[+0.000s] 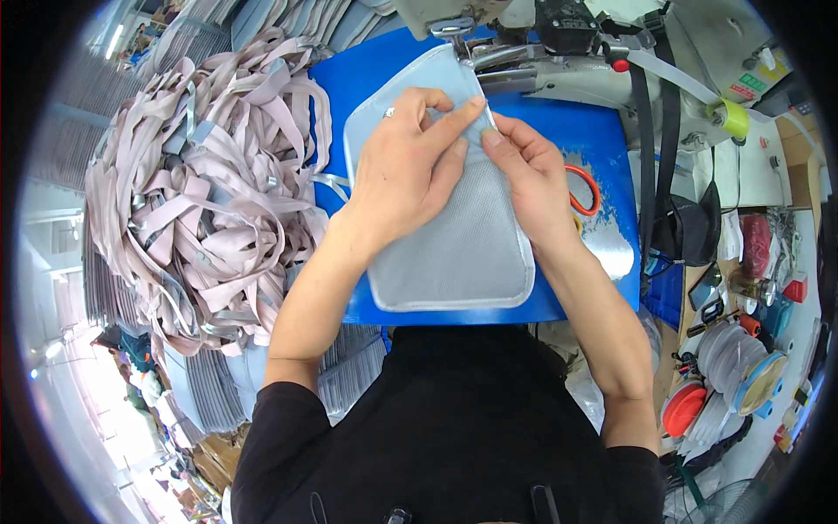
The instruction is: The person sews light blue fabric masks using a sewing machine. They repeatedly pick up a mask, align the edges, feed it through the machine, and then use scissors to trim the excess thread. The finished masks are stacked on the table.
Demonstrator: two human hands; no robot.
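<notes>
A grey mesh fabric panel (454, 262) with rounded corners and a pale bound edge lies on the blue tabletop (602, 140). Its far end reaches up to the metal presser foot (454, 31) of a sewing machine (567, 79). My left hand (406, 162) rests over the panel, its index finger and thumb closed at the right edge; a ring shows on one finger. Facing it, my right hand (532, 175) pinches that same edge between thumb and fingers. Whatever lies under the fingertips is hidden.
Pinkish straps (218, 192) with grey pieces are heaped at the left. Orange-handled scissors (594, 192) lie partly hidden beside my right forearm. Stacked grey panels (209, 389) stand below the straps. Thread spools and tools (733, 367) crowd a shelf at the right.
</notes>
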